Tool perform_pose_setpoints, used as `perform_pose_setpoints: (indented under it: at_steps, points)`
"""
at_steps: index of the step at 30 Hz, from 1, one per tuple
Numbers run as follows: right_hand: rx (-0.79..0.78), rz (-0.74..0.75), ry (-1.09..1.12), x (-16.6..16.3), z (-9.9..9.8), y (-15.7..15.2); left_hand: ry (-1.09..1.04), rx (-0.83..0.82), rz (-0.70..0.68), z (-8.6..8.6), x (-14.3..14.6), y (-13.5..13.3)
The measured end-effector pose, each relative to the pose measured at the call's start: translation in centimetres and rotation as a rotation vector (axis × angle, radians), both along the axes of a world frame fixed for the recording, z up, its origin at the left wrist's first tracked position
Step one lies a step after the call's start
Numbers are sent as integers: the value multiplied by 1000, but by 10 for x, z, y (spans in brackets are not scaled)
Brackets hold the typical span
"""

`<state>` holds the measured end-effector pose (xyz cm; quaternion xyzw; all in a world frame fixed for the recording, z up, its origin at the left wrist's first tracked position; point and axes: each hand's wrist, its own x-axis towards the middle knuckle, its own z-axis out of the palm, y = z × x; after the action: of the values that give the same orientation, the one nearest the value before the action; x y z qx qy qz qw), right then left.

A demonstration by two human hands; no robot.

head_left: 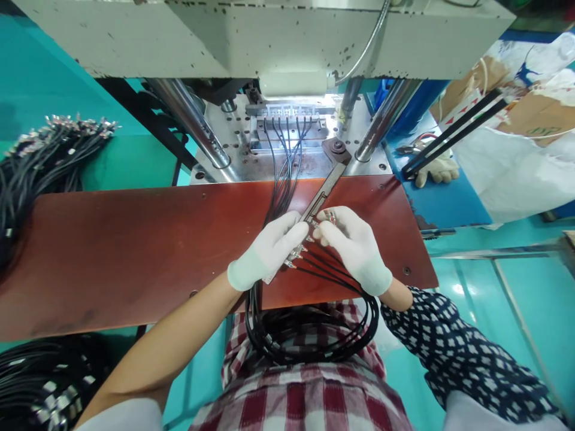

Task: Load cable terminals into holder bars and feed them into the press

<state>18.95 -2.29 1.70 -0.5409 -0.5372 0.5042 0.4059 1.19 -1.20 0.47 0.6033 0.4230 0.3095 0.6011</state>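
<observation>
My gloved left hand (274,242) is closed around a slim metal bar fixture (327,188), which slants up to the right over the board. Several cable ends with metal connectors (296,254) stick out beside that hand along the bar's lower part. My gloved right hand (353,245) is pinched close to the bar, with small metal cable connectors (330,216) at its fingers. From there black cables (330,266) run down to a coil (309,353) on my lap. Behind the bar, more black cables (287,149) lead into a connector row in the press (281,123).
A brown board (135,245) spans the front of the press, between steel columns (193,123). Bundled cables (54,149) lie at the left, coiled cables (49,383) below them. On a blue shelf (458,200) at right are a work glove (438,170) and two black bars (453,134).
</observation>
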Motion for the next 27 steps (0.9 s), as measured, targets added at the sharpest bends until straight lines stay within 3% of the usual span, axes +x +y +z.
perform_pose_setpoints:
  at_steps: [3, 10, 19, 23, 27]
  points:
    - [-12, -46, 63, 4, 5, 0, -84, -54, -39, 0, -3, 2]
    - [-12, 40, 74, 15, 12, 11, -186, -176, -97, 0, -7, 6]
    - [-59, 253, 52, 19, 15, 19, -82, -48, -122, 4, -7, 7]
    - [-64, 272, 61, 20, 13, 20, -10, -12, -144, 4, -9, 6]
    - [-56, 241, 50, 16, 10, 18, 212, 131, -105, 5, -7, 5]
